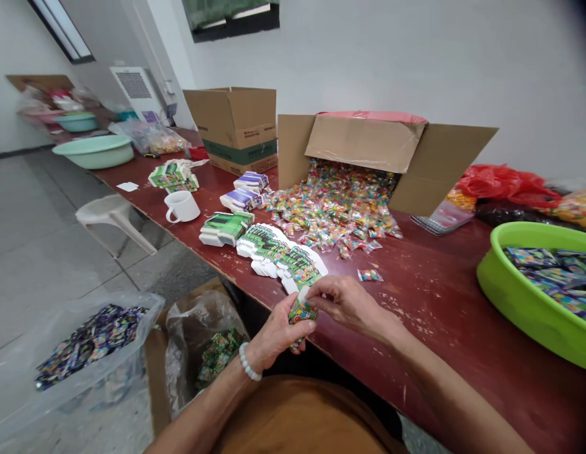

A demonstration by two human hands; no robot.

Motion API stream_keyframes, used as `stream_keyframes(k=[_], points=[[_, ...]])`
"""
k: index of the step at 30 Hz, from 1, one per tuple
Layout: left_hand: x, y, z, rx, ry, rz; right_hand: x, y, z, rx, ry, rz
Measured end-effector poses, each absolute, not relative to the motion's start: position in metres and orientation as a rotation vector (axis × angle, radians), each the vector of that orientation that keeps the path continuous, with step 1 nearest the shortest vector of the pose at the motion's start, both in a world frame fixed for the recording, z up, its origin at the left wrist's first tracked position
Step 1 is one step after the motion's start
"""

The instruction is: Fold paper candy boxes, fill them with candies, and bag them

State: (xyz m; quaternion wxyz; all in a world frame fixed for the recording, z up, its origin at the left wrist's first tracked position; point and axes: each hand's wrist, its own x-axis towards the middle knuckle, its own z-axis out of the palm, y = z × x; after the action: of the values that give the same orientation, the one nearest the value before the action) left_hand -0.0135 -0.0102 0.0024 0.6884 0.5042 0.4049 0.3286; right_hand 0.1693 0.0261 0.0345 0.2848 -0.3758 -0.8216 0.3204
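Note:
My left hand (284, 325) is closed around a small green printed candy box (299, 313) at the table's front edge. The fingers of my right hand (342, 301) pinch at the white flap on the box's upper end. Just beyond my hands, a fanned row of flat green-and-white cartons (278, 252) lies on the dark red table (429, 302). One clear packet of coloured candies (369, 275) sits apart, right of the cartons. Many similar packets (335, 202) spill from a cardboard box (363, 142) lying on its side.
A lime-green basin (491, 277) of dark packets stands at right. Left along the table are a white mug (182, 206), purple cartons (243, 197) and an upright cardboard box (236, 126). Below are a lined carton of green boxes (219, 356), a bag of packets (96, 337) and a stool (115, 214).

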Motion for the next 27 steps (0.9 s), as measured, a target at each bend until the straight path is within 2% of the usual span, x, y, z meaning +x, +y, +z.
stream_keyframes(k=[4,8,14,16,20,22,24,27], points=[[-0.013,-0.01,0.003,0.984,0.871,0.781,0.17,0.027,0.035,-0.952,-2.012,1.215],[-0.014,-0.009,0.002,0.694,0.839,0.787,0.169,0.03,0.024,-1.018,-1.539,1.352],[-0.007,-0.012,-0.004,0.697,0.817,0.897,0.147,0.014,0.004,-0.931,-1.335,1.664],[-0.005,-0.012,-0.004,0.668,0.835,0.897,0.141,0.008,0.001,-0.992,-1.34,1.566],[-0.006,-0.007,-0.001,0.486,0.726,0.728,0.145,0.005,0.002,-1.062,-1.661,0.978],[-0.007,-0.005,0.002,0.439,0.675,0.678,0.15,0.005,0.004,-1.018,-1.826,0.839],[-0.007,-0.003,0.004,0.436,0.685,0.698,0.152,0.005,0.007,-0.995,-1.838,0.905],[-0.003,-0.003,0.005,0.461,0.742,0.751,0.15,0.006,0.011,-0.996,-1.629,1.214]])
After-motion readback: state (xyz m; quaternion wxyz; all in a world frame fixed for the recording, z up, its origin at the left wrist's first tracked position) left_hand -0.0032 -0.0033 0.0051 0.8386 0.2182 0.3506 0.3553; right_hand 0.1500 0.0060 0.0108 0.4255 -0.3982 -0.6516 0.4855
